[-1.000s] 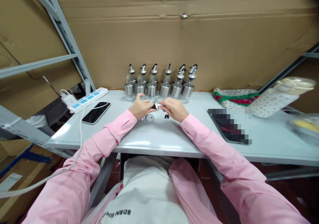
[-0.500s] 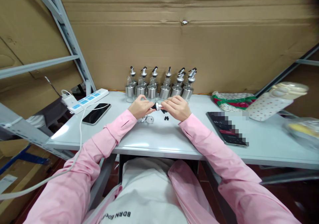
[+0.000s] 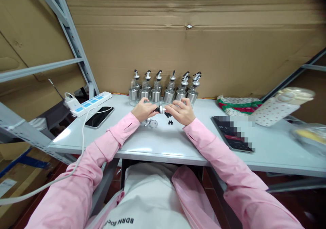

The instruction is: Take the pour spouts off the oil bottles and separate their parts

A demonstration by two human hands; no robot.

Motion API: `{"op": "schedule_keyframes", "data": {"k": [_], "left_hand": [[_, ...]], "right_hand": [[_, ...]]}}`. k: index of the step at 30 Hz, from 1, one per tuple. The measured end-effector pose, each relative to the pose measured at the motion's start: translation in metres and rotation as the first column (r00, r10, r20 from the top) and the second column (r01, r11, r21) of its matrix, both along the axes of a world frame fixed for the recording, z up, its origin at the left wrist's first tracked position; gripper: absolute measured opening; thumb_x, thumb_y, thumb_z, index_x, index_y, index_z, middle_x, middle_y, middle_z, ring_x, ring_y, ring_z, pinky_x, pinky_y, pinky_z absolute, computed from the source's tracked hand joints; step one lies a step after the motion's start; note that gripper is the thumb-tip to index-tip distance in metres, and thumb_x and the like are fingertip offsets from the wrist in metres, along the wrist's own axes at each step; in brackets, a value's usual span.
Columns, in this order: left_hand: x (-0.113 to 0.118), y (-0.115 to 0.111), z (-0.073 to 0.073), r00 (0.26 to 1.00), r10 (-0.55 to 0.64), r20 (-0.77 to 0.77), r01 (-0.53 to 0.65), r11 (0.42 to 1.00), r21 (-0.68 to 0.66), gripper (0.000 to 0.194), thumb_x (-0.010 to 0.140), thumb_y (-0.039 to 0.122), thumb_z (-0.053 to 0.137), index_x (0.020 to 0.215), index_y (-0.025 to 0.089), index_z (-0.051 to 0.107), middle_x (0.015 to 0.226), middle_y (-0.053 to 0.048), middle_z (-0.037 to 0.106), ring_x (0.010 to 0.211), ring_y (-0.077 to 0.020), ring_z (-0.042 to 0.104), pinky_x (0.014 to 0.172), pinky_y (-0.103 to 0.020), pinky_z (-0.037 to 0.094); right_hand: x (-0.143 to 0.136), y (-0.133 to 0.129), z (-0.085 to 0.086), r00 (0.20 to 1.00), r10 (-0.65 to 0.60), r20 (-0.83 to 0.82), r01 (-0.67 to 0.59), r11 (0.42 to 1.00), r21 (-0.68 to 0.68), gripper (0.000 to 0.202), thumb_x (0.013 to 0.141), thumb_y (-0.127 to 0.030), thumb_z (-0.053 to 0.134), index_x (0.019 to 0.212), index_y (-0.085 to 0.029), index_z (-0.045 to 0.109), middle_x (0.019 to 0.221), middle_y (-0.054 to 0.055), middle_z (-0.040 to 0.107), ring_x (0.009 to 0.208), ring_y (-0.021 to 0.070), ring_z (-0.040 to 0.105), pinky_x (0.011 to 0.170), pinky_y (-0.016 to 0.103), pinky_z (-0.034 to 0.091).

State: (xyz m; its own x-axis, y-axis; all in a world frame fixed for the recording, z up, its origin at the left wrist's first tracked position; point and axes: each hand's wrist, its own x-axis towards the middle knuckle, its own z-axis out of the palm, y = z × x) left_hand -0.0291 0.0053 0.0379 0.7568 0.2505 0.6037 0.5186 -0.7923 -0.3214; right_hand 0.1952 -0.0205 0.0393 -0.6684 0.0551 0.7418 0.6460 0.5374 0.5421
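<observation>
Pourer (image 3: 161, 110) between left hand (image 3: 143, 110) and right hand (image 3: 181, 112), in both hands' fingertip pinch.

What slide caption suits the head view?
Left hand and right hand hold a black-and-silver pourer top before steel-banded glass bottles on a pale grey table.

small silver-and-black bottle pourer (image 3: 161, 110), held on its side between the left hand (image 3: 143, 110) and the right hand (image 3: 182, 112), black part toward the left, silver collar at the middle, paler end toward the right
</observation>
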Motion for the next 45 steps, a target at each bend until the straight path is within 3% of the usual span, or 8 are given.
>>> {"op": "schedule_keyframes", "data": {"k": [9,14,19,21,23,27,36,45], "left_hand": [[-0.005,0.005,0.004,0.999,0.026,0.019,-0.027,0.999,0.035,0.038,0.094,0.041,0.029,0.08,0.018,0.055,0.07,0.0,0.065,0.062,-0.0123,0.053,0.083,-0.035,0.032],[-0.007,0.006,0.002,0.997,0.08,0.013,-0.08,0.997,0.022,0.039,0.093,0.044,0.029,0.081,0.019,0.056,0.068,0.0,0.065,0.065,-0.0139,0.054,0.086,-0.038,0.03],[-0.009,0.009,-0.001,0.996,0.091,0.002,-0.091,0.996,0.007,0.035,0.092,0.042,0.031,0.084,0.019,0.057,0.07,0.0,0.064,0.066,-0.0142,0.053,0.087,-0.039,0.028],[-0.018,0.012,0.0,0.99,0.136,0.046,-0.137,0.991,0.003,0.032,0.092,0.041,0.034,0.084,0.02,0.057,0.069,-0.001,0.064,0.067,-0.0154,0.053,0.085,-0.041,0.027],[-0.032,0.017,0.002,0.958,0.244,0.148,-0.245,0.969,-0.014,0.03,0.091,0.041,0.036,0.085,0.02,0.057,0.069,-0.002,0.063,0.069,-0.0175,0.053,0.081,-0.042,0.027],[-0.058,0.029,0.0,0.855,0.463,0.236,-0.445,0.887,-0.126,0.023,0.088,0.034,0.041,0.093,0.017,0.057,0.076,-0.007,0.064,0.074,-0.0218,0.054,0.079,-0.045,0.027],[-0.053,0.037,-0.023,0.861,0.494,-0.121,-0.501,0.782,-0.371,0.032,0.071,0.004,0.045,0.094,0.021,0.061,0.098,-0.009,0.058,0.094,-0.0261,0.052,0.084,-0.051,0.027],[-0.055,0.04,-0.03,0.878,0.468,-0.104,-0.443,0.709,-0.549,0.028,0.078,0.016,0.045,0.104,0.019,0.054,0.091,-0.005,0.061,0.076,-0.018,0.056,0.076,-0.035,0.04]], "right_hand": [[-0.005,-0.003,0.002,1.0,-0.011,-0.028,0.008,0.993,-0.117,0.014,0.09,-0.026,0.049,0.092,-0.025,0.063,0.082,-0.001,0.069,0.081,0.0152,0.049,0.079,0.035,0.023],[-0.014,-0.009,0.006,0.993,0.001,-0.118,-0.047,0.922,-0.384,0.024,0.092,-0.033,0.042,0.086,-0.02,0.062,0.07,0.001,0.066,0.07,0.015,0.048,0.075,0.035,0.025],[-0.02,-0.008,0.006,0.923,-0.035,-0.382,-0.266,0.659,-0.704,0.035,0.089,-0.043,0.043,0.072,-0.018,0.06,0.059,0.001,0.059,0.06,0.0134,0.047,0.071,0.033,0.03],[-0.014,-0.004,0.006,0.829,-0.126,-0.545,-0.434,0.471,-0.768,0.038,0.087,-0.044,0.043,0.061,-0.018,0.054,0.052,-0.001,0.052,0.054,0.0128,0.045,0.065,0.031,0.033],[-0.005,0.001,0.007,0.667,-0.249,-0.703,-0.602,0.376,-0.704,0.04,0.085,-0.044,0.042,0.055,-0.019,0.047,0.048,-0.002,0.044,0.05,0.012,0.042,0.058,0.028,0.033],[0.008,0.013,0.006,0.466,-0.345,-0.815,-0.723,0.383,-0.575,0.035,0.078,-0.049,0.048,0.059,-0.02,0.043,0.052,-0.004,0.041,0.051,0.0113,0.039,0.054,0.026,0.032],[-0.008,0.013,-0.013,0.562,-0.386,-0.732,-0.666,0.313,-0.677,0.03,0.073,-0.047,0.05,0.064,-0.019,0.051,0.06,-0.002,0.052,0.06,0.0124,0.047,0.062,0.027,0.037],[-0.009,0.01,-0.014,0.603,-0.356,-0.714,-0.636,0.326,-0.699,0.028,0.075,-0.043,0.05,0.067,-0.017,0.054,0.061,0.0,0.057,0.061,0.0129,0.051,0.065,0.028,0.041]]}}
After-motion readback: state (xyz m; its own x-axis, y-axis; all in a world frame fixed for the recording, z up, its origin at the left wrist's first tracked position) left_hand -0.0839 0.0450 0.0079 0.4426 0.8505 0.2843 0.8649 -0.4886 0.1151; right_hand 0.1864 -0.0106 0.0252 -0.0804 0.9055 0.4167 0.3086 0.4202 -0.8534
